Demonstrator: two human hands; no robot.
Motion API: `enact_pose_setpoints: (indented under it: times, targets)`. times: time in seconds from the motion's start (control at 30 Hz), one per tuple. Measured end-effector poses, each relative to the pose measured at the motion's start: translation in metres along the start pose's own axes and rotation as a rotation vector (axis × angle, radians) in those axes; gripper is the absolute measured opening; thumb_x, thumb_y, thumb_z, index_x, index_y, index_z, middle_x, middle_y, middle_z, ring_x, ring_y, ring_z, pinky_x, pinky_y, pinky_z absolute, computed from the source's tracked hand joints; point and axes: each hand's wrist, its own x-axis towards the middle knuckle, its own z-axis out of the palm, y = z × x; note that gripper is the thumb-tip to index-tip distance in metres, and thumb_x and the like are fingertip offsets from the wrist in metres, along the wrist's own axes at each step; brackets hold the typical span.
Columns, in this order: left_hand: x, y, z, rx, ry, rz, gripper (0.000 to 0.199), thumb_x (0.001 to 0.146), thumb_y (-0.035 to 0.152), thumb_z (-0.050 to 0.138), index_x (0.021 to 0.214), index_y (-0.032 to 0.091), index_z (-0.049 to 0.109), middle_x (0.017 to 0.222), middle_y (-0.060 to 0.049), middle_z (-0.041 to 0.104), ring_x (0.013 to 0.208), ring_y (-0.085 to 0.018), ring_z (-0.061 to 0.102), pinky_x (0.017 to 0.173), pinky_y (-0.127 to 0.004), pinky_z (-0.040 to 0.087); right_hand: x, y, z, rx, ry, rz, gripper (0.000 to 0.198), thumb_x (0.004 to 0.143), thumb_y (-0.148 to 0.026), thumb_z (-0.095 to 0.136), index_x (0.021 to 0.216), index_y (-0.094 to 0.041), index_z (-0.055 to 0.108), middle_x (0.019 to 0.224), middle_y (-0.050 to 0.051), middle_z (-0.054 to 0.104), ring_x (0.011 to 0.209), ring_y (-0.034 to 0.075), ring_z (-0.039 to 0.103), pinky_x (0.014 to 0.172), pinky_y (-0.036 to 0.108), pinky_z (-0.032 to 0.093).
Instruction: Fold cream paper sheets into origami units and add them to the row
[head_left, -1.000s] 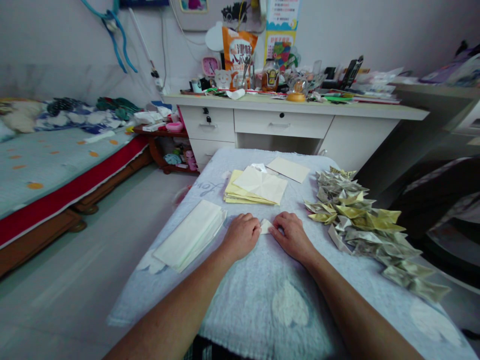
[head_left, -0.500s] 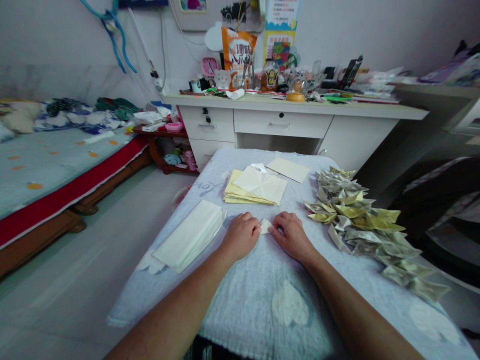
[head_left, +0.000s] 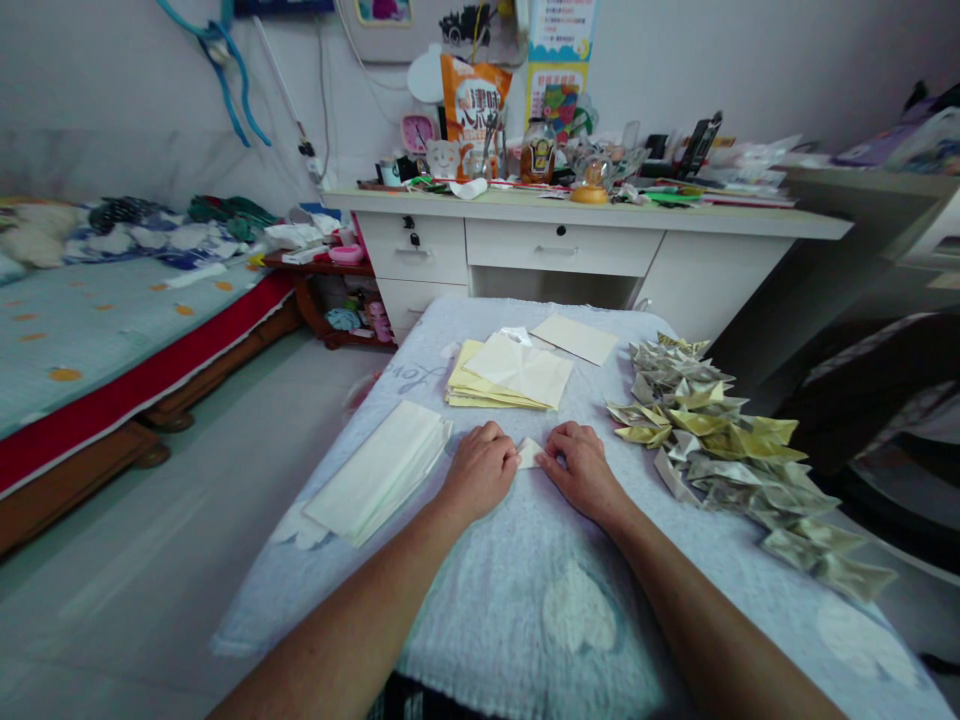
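A small folded piece of cream paper lies on the cloth-covered table between my two hands. My left hand is closed on its left end, fingers curled and pressed down. On the other side my right hand pinches the paper's right edge with thumb and fingers. Beyond the hands is a stack of cream and yellow paper sheets, with a single sheet behind it. A long folded bundle of pale paper rests left of my left hand. Rows of silver and gold folded paper pieces lie to the right.
The table wears a light blue cloth with pale heart shapes. A white desk crowded with a snack bag, a jar and clutter stands behind it. To the left is a bed; a dark round-rimmed object is at the right.
The view has shifted very slightly. Both hands stay at the small folded paper, with almost no visible movement.
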Motion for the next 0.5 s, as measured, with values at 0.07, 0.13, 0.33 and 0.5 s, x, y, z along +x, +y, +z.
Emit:
enact_pose_setpoints:
  times: [0.07, 0.13, 0.33, 0.5]
  targets:
    - [0.0001, 0.0000, 0.0002, 0.004, 0.000, -0.002, 0.016, 0.086, 0.021, 0.050, 0.076, 0.018, 0.061, 0.089, -0.005, 0.056, 0.089, -0.018, 0.054, 0.082, -0.031, 0.042, -0.0002, -0.0005, -0.0005, 0.002, -0.003, 0.002, 0.016, 0.085, -0.031, 0.060, 0.073, -0.019, 0.060, 0.093, 0.004, 0.058, 0.091, 0.020, 0.047, 0.082, 0.032, 0.034]
    - [0.0000, 0.0000, 0.0003, 0.006, -0.001, -0.006, 0.015, 0.086, 0.022, 0.050, 0.076, 0.018, 0.061, 0.089, -0.005, 0.056, 0.089, -0.018, 0.054, 0.082, -0.031, 0.042, -0.0002, -0.0010, -0.0010, 0.005, -0.004, 0.002, 0.016, 0.085, -0.029, 0.060, 0.073, -0.019, 0.060, 0.093, 0.004, 0.058, 0.091, 0.020, 0.047, 0.082, 0.032, 0.034]
    - [-0.0001, 0.0002, 0.0008, 0.019, -0.003, -0.016, 0.015, 0.086, 0.022, 0.051, 0.076, 0.018, 0.061, 0.090, -0.004, 0.055, 0.090, -0.018, 0.054, 0.083, -0.032, 0.042, 0.0006, -0.0003, -0.0004, 0.001, 0.006, 0.002, 0.014, 0.085, -0.028, 0.060, 0.074, -0.019, 0.061, 0.093, 0.004, 0.059, 0.091, 0.020, 0.048, 0.082, 0.033, 0.034]
    - [0.0000, 0.0010, 0.0000, 0.047, -0.015, -0.023, 0.017, 0.087, 0.024, 0.050, 0.075, 0.018, 0.061, 0.089, -0.005, 0.056, 0.091, -0.019, 0.053, 0.084, -0.032, 0.042, 0.0006, 0.0009, 0.0009, -0.003, 0.011, 0.011, 0.016, 0.085, -0.029, 0.061, 0.073, -0.019, 0.060, 0.092, 0.005, 0.058, 0.090, 0.020, 0.048, 0.082, 0.033, 0.034]
